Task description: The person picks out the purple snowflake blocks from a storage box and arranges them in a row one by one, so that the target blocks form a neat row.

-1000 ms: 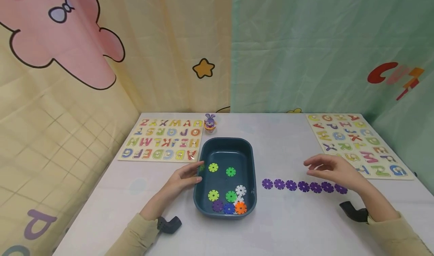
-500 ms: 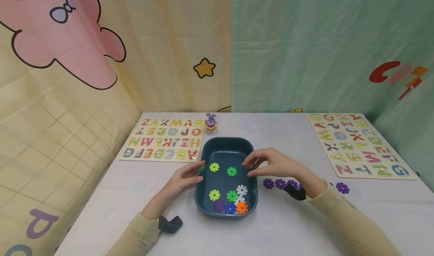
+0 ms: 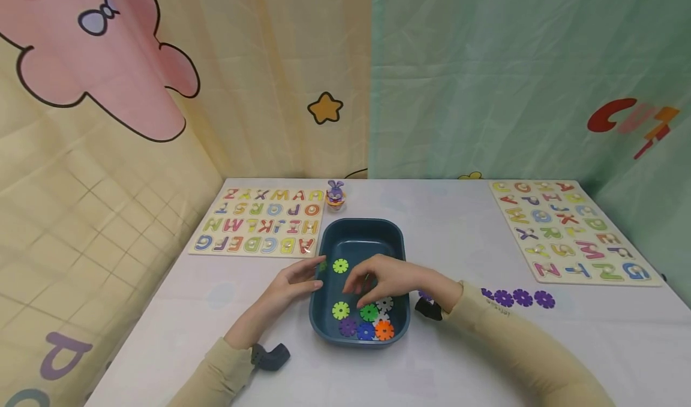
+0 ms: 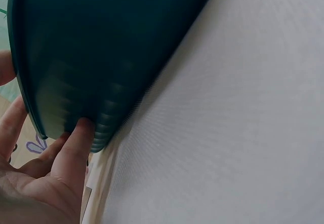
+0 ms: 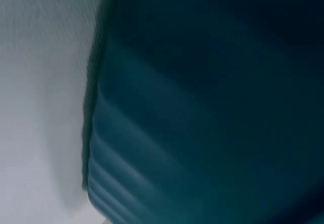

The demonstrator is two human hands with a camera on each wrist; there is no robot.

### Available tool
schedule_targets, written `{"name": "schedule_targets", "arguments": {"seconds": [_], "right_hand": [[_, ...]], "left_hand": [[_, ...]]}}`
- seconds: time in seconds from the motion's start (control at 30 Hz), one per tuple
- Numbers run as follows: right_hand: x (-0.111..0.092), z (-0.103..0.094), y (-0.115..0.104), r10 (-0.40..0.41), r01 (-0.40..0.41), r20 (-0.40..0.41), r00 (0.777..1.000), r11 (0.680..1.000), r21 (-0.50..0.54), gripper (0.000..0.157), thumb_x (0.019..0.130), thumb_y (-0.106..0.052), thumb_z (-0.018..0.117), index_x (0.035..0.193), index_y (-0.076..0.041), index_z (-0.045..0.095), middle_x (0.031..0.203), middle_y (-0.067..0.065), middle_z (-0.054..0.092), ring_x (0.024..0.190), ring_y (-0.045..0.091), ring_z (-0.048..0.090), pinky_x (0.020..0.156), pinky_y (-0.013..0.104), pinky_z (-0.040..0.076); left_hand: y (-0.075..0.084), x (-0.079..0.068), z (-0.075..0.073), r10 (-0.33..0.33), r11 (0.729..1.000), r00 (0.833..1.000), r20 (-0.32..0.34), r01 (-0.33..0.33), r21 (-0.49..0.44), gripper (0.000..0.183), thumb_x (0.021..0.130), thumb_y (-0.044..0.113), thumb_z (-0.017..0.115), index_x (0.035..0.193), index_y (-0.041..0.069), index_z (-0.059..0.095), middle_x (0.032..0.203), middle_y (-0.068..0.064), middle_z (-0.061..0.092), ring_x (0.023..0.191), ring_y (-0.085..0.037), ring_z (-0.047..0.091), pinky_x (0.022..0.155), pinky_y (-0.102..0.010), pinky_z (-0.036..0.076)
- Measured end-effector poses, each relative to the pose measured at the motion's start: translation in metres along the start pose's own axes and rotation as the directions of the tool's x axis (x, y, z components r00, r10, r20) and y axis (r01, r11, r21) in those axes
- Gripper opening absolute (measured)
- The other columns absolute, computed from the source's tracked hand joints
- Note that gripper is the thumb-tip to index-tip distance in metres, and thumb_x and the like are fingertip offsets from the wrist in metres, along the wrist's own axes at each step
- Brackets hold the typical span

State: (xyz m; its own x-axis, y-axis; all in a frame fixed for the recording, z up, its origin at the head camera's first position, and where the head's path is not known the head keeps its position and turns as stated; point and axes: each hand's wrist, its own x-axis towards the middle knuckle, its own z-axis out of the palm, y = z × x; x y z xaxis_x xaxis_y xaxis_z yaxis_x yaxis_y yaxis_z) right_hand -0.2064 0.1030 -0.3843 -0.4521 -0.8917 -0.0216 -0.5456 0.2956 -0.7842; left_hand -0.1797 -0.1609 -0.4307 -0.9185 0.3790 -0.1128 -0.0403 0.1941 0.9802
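A dark teal plastic tub (image 3: pixel 356 222) stands mid-table. In the head view my left hand (image 3: pixel 283 293) touches its left rim with fingertips and thumb. The left wrist view shows the fingers of my left hand (image 4: pixel 48 178) against the tub's outer wall (image 4: pixel 101 46). My right hand (image 3: pixel 391 278) hangs inside the tub, fingers bent, thumb apart, no piece visible in it. Notched plastic discs lie below: yellow-green (image 3: pixel 341 310), green (image 3: pixel 369 312), white (image 3: pixel 385 303), purple (image 3: pixel 348 326), blue (image 3: pixel 366 331) and orange (image 3: pixel 384 330). In the right wrist view the ribbed tub wall (image 5: pixel 131 168) hides the hand.
Purple discs (image 3: pixel 522 298) form a row right of the tub, partly behind the right forearm. Alphabet boards lie at left (image 3: pixel 259 221) and right (image 3: pixel 577 233). A purple rabbit figure (image 3: pixel 335 196) stands behind the tub. Printed curtains hang beyond the table's back edge.
My right hand has moved left from above the purple row, across the tub's right rim, and down into the tub, covering a green disc. My left hand stays at the rim.
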Motion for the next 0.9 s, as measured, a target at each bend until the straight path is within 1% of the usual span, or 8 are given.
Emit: {"name": "schedule_targets", "arguments": {"seconds": [0.17,0.37,0.43,0.53,0.7,0.9], "right_hand": [[0.011,0.01,0.001,-0.02,0.022,0.073,0.997,0.999,-0.03,0.03,0.079,-0.014,0.076,0.107,-0.009,0.069,0.103,0.0,0.068,0.088,0.011,0.061,0.077,0.021,0.052],[0.021,0.017,0.004,-0.035,0.039,0.115,0.993,0.999,-0.032,0.03,0.077,-0.012,0.078,0.106,-0.011,0.07,0.102,-0.005,0.068,0.089,0.008,0.061,0.079,0.019,0.051],[0.023,0.019,0.005,-0.033,0.037,0.138,0.99,0.999,-0.03,0.03,0.077,-0.012,0.078,0.105,-0.011,0.07,0.1,-0.007,0.069,0.088,0.007,0.061,0.079,0.019,0.051],[0.025,0.022,0.005,-0.013,0.022,0.169,0.986,0.998,-0.056,0.028,0.076,-0.012,0.079,0.103,-0.013,0.071,0.096,-0.011,0.068,0.085,0.005,0.06,0.077,0.018,0.051],[0.028,0.024,0.006,0.015,0.01,0.19,0.982,0.992,-0.127,0.027,0.075,-0.013,0.08,0.1,-0.016,0.072,0.092,-0.017,0.066,0.081,0.002,0.057,0.073,0.016,0.05],[0.029,0.026,0.007,0.018,0.011,0.206,0.978,0.991,-0.136,0.026,0.075,-0.012,0.079,0.1,-0.015,0.072,0.088,-0.016,0.066,0.079,0.0,0.057,0.073,0.015,0.05]], "left_hand": [[0.0,-0.002,0.0,0.002,1.0,1.0,0.004,-0.002,-0.006,0.052,0.089,0.017,0.064,0.138,0.016,0.048,0.148,-0.006,0.036,0.136,-0.031,0.031,0.107,-0.048,0.031],[0.0,-0.002,-0.001,-0.004,1.0,1.0,0.008,0.004,-0.002,0.053,0.089,0.019,0.065,0.139,0.017,0.047,0.147,-0.007,0.036,0.135,-0.033,0.031,0.106,-0.051,0.032],[0.0,-0.001,-0.001,-0.003,1.0,1.0,0.012,0.003,-0.004,0.054,0.088,0.02,0.065,0.139,0.016,0.047,0.147,-0.007,0.036,0.135,-0.034,0.031,0.105,-0.051,0.033],[0.0,-0.001,-0.001,0.007,1.0,1.0,0.018,-0.007,-0.009,0.056,0.088,0.021,0.066,0.14,0.014,0.046,0.148,-0.007,0.035,0.135,-0.033,0.031,0.107,-0.05,0.031],[-0.001,0.0,-0.001,0.022,1.0,1.0,0.018,-0.022,-0.01,0.056,0.087,0.021,0.067,0.139,0.014,0.046,0.148,-0.008,0.035,0.135,-0.033,0.03,0.108,-0.049,0.03],[-0.001,0.0,-0.001,0.016,1.0,1.0,0.02,-0.016,-0.013,0.057,0.087,0.022,0.067,0.139,0.014,0.046,0.147,-0.009,0.036,0.135,-0.035,0.031,0.106,-0.05,0.032]]}}
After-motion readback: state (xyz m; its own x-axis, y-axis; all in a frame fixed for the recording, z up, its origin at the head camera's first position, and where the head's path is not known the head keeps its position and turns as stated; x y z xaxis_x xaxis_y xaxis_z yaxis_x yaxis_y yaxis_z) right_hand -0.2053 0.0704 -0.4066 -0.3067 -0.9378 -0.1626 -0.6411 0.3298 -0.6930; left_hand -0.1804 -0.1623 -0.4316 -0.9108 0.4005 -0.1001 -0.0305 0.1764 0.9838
